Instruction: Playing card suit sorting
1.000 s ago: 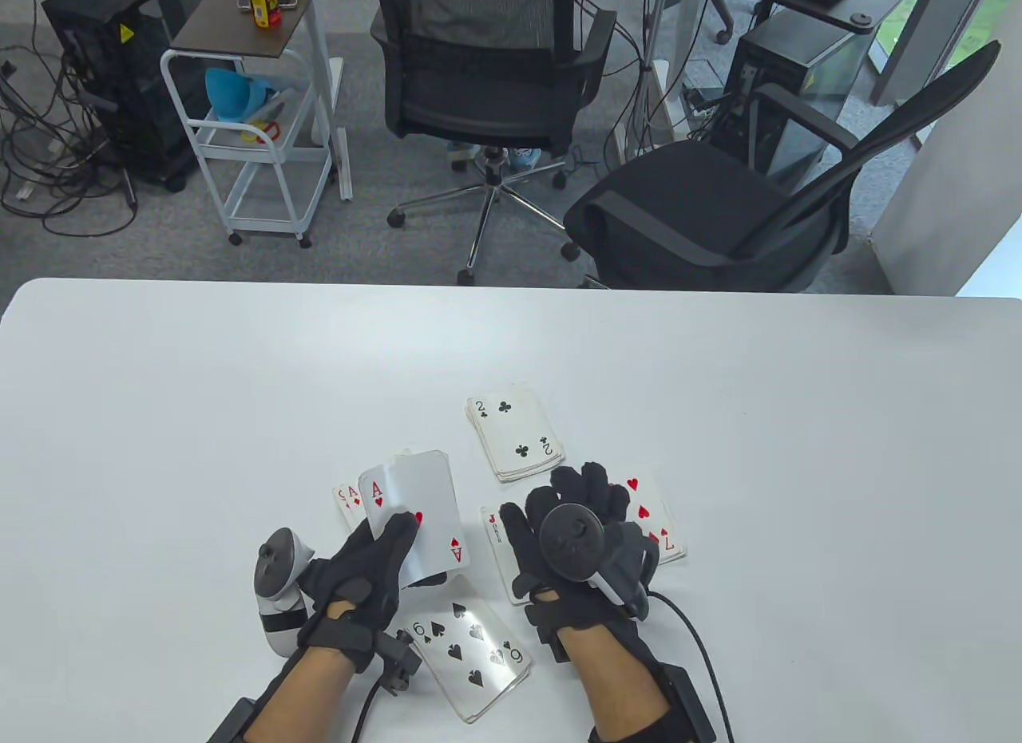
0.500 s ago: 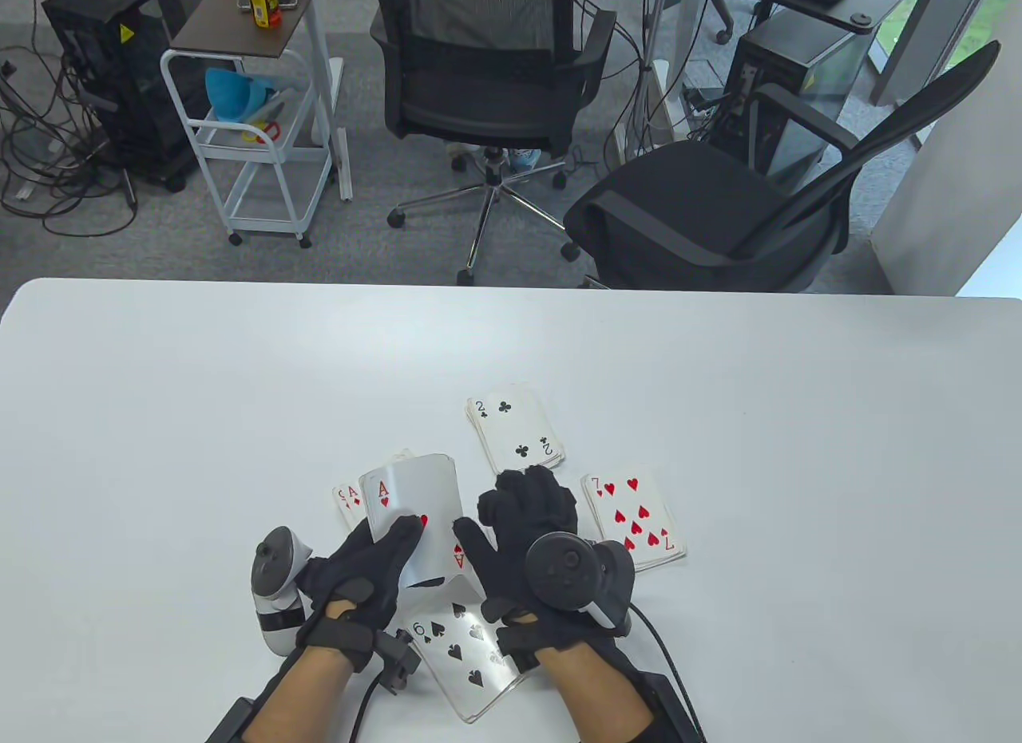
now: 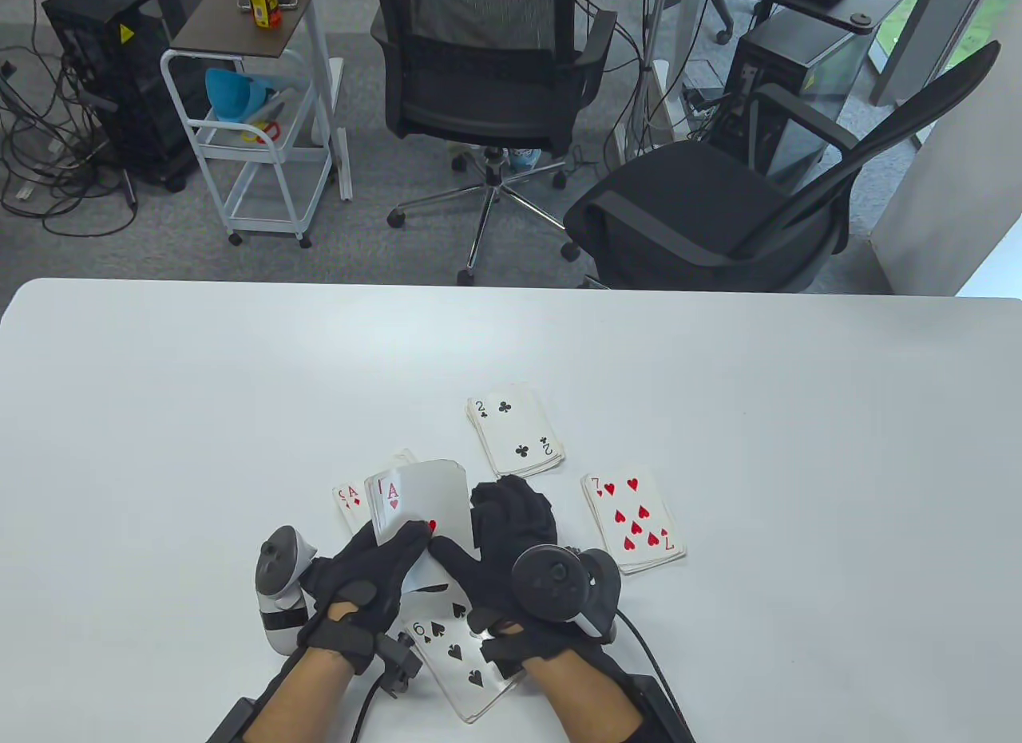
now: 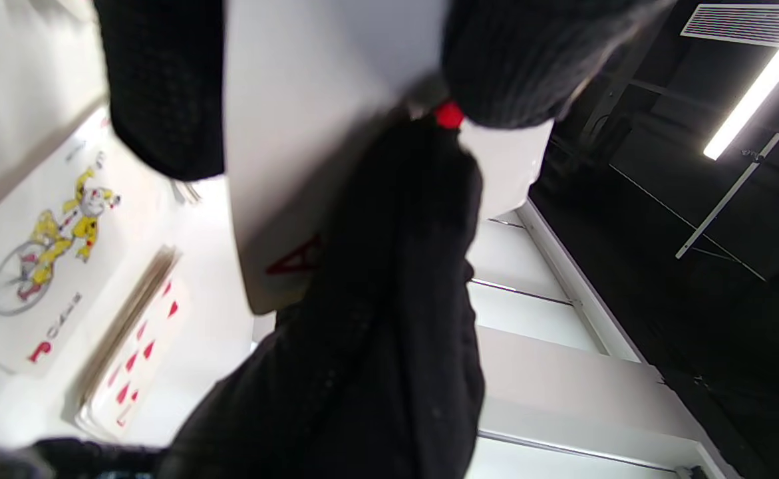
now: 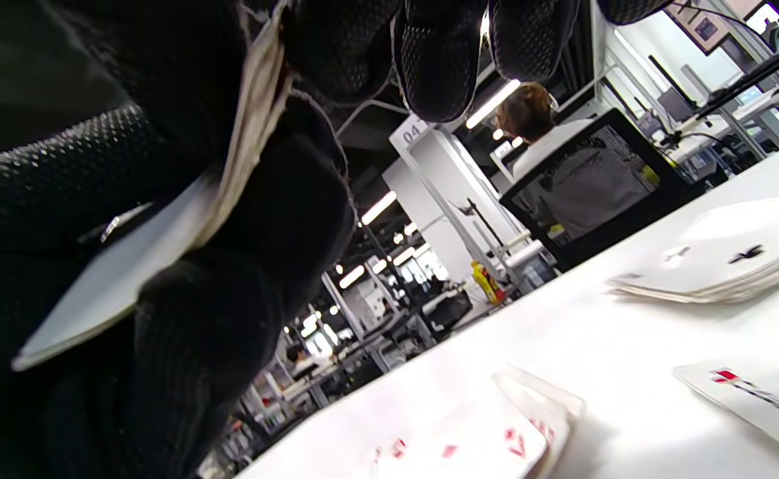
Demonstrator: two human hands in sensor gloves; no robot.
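- The left hand (image 3: pixel 375 571) gripped a face-up deck (image 3: pixel 419 507), ace of hearts topmost, long axis running away from the person.
- The right hand (image 3: pixel 511 551) pinched its right edge.
- Around the deck on the surface (image 3: pixel 200 416) lay piles: clubs (image 3: pixel 515 432), hearts (image 3: pixel 635 523), spades (image 3: pixel 463 655), diamonds (image 3: pixel 350 503).

Gloved fingers (image 4: pixel 163 86) at the top of the frame hold a white ace card (image 4: pixel 296 166), its red "A" near centre. A second black glove (image 4: pixel 376 319) rises from the bottom. At left lie a joker card (image 4: pixel 43 253) and red-pipped cards (image 4: pixel 136 359).
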